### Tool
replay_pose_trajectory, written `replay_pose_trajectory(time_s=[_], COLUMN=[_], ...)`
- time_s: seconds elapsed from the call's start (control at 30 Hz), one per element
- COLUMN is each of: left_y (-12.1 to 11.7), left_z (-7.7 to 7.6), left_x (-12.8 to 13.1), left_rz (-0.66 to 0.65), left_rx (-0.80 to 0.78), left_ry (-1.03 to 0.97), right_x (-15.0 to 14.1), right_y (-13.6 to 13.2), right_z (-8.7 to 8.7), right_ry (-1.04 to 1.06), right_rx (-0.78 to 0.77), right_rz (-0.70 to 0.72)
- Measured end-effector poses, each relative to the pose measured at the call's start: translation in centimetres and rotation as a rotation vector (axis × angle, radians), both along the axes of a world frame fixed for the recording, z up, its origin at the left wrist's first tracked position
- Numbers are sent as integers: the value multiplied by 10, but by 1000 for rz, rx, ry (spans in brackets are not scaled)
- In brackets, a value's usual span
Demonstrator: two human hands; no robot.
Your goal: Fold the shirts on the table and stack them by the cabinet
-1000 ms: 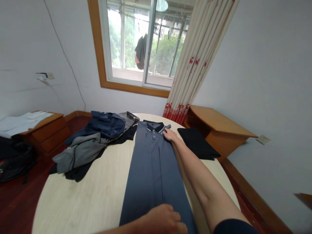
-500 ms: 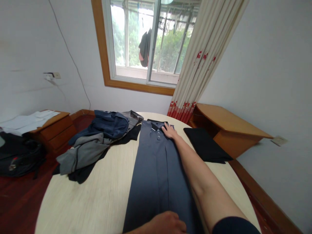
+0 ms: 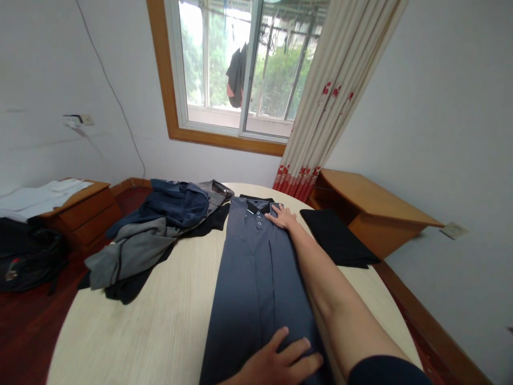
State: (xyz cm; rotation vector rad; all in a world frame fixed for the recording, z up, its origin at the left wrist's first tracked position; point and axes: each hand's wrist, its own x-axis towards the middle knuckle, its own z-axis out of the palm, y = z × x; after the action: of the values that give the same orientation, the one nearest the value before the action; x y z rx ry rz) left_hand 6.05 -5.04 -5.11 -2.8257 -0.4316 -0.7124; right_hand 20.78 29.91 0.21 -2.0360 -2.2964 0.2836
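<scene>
A dark grey polo shirt point(image 3: 244, 272) lies lengthwise on the pale round table point(image 3: 160, 315), its sides folded in and its black collar at the far end. My right hand point(image 3: 284, 218) rests on it beside the collar and buttons, fingers spread, with that arm stretched along the shirt's right edge. Near the bottom of the view, my left hand point(image 3: 282, 361) lies over the shirt's lower part with its fingers apart. Neither hand grips the cloth. The shirt's hem runs out of view.
On the table's left lies a heap of clothes point(image 3: 176, 206), navy, grey and black. A folded black garment point(image 3: 334, 238) lies at the right edge, by a wooden desk point(image 3: 377, 198). Behind are a curtain point(image 3: 320, 107) and window; a backpack point(image 3: 30, 256) is at far left.
My left hand has opened from a closed shape, its fingers now spread over the shirt. My right hand has shifted slightly at the collar, and the view has moved a little.
</scene>
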Motion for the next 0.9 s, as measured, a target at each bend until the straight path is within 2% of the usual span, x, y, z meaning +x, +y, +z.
replay_pose_trajectory(time_s=[0.1,0.23,0.33,0.43,0.53,0.67,0.8,0.9], left_y=[1,1,-1,-4,-9,-17,-19,-9], left_z=[-12,-21,-14,2,26,55,70,77], left_x=[0,0,-3,-10,-18,-27,-29,-36], left_rz=[27,45,26,13,-5,-39,-50,-16], left_rx=[105,128,97,20,-120,-358,-506,-559], left_ry=[42,69,66,64,105,179,202,146], right_x=[-2,6,14,19,21,26,28,28], right_y=[8,19,19,8,-17,-65,-120,-163], right_z=[-1,-7,-10,-10,-8,-10,-11,-10], right_ry=[3,97,257,367,367,342,246,176], right_rx=[-8,29,119,165,157,200,219,198], right_rz=[-31,-50,-83,-89,-8,134,268,351])
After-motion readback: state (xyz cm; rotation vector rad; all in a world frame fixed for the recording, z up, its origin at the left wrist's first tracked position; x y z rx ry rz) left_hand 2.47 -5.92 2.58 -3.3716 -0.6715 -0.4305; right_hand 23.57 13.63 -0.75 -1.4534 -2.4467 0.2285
